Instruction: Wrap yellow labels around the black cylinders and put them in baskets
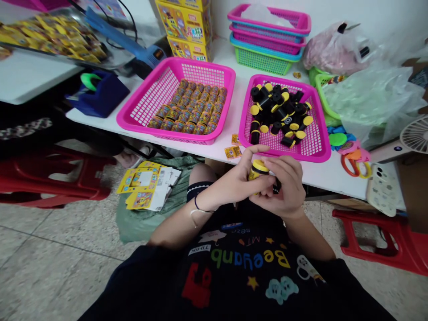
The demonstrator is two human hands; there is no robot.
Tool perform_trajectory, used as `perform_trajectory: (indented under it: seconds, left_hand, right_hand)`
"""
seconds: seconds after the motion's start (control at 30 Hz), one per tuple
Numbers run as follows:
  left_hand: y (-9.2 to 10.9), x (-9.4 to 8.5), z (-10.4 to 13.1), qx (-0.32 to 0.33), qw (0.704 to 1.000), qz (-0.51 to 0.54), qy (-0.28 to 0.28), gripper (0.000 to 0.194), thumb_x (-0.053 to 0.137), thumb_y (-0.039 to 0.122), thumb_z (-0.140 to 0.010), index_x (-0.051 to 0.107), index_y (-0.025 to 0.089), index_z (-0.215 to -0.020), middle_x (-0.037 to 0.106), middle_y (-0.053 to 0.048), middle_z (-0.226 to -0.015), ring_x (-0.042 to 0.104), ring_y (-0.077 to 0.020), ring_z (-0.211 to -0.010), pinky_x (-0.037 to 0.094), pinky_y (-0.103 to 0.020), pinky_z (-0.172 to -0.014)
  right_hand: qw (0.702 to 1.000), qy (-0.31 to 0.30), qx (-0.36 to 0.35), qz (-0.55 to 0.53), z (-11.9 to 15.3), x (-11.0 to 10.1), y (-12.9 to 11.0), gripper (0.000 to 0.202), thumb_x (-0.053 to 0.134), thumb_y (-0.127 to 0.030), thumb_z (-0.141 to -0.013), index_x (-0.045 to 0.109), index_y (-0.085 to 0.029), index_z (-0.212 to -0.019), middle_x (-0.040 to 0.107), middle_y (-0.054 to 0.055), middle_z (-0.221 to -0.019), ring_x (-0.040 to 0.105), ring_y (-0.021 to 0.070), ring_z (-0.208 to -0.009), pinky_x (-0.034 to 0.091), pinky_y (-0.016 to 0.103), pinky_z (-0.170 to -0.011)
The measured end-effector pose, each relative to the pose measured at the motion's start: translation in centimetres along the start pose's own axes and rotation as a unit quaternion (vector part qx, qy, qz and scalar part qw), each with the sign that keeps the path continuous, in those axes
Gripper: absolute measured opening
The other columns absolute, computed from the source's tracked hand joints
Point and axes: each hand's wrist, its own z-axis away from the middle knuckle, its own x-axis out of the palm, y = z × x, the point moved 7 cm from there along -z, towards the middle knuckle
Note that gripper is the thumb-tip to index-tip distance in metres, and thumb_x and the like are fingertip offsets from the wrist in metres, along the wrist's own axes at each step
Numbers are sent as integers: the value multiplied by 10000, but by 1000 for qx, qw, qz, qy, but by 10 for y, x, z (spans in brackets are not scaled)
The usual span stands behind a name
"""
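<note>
Both hands meet at my lap, just below the table edge. My left hand (239, 178) and my right hand (284, 185) together grip one small black tube with a yellow cap (259, 168). Straight ahead, a pink basket (317, 147) holds several loose black tubes with yellow caps (279, 113). To its left, a second pink basket (147, 107) holds several labelled tubes (192, 109) packed in neat rows. Small yellow stickers (233, 152) lie on the white table (234, 89) between the baskets.
Stacked pink, blue and green baskets (269, 38) and yellow boxes (185, 26) stand at the back. Plastic bags (364, 98), a phone (383, 187) and a small fan (416, 133) sit at the right. A blue tape dispenser (98, 91) is at the left. Red stools (50, 174) and yellow sheets (145, 185) are on the floor.
</note>
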Motion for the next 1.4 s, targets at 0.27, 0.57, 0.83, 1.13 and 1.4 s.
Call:
perform_trajectory:
  seconds: [0.27,0.57,0.83,1.13,1.4]
  left_hand:
    - [17,1,9,56,985,-142,82,676,637,201,-937,209,226,-1460,541,66,-800,620,-121,-677,520,-248,-626]
    - [24,4,20,120,951,-255,124,708,589,136,-913,155,216,-1466,594,12,-980,657,-118,-735,542,-269,-685]
    - [30,7,21,94,972,-194,89,710,578,133,-896,164,260,-1459,563,67,-811,630,-141,-713,527,-276,-639]
    - [19,4,9,21,997,-56,-42,769,728,163,-824,223,305,-1386,439,149,-657,470,-68,-468,330,-178,-427]
    - [24,1,9,96,990,-98,-22,846,709,59,-805,191,286,-1434,450,136,-681,493,-75,-524,336,-173,-454]
  right_hand:
    - [997,44,-43,51,3,-1,-7,567,681,-369,-938,563,-189,-1463,779,105,-1108,710,285,-1030,644,488,-894]
    - [998,2,-60,23,3,-2,-12,611,745,-339,-921,524,-306,-1489,721,46,-1121,589,271,-1013,594,535,-1051]
    - [997,17,-63,29,0,-1,-20,343,646,-340,-974,609,-344,-1316,687,61,-1041,514,267,-947,619,548,-1062]
    - [992,-59,-102,47,9,0,-8,273,531,-438,-1031,626,-367,-1276,741,14,-1033,663,239,-839,594,595,-1062]
    - [987,-35,-153,21,-2,-2,-16,205,576,-303,-1037,674,-326,-1216,737,-9,-1065,587,187,-885,521,526,-1189]
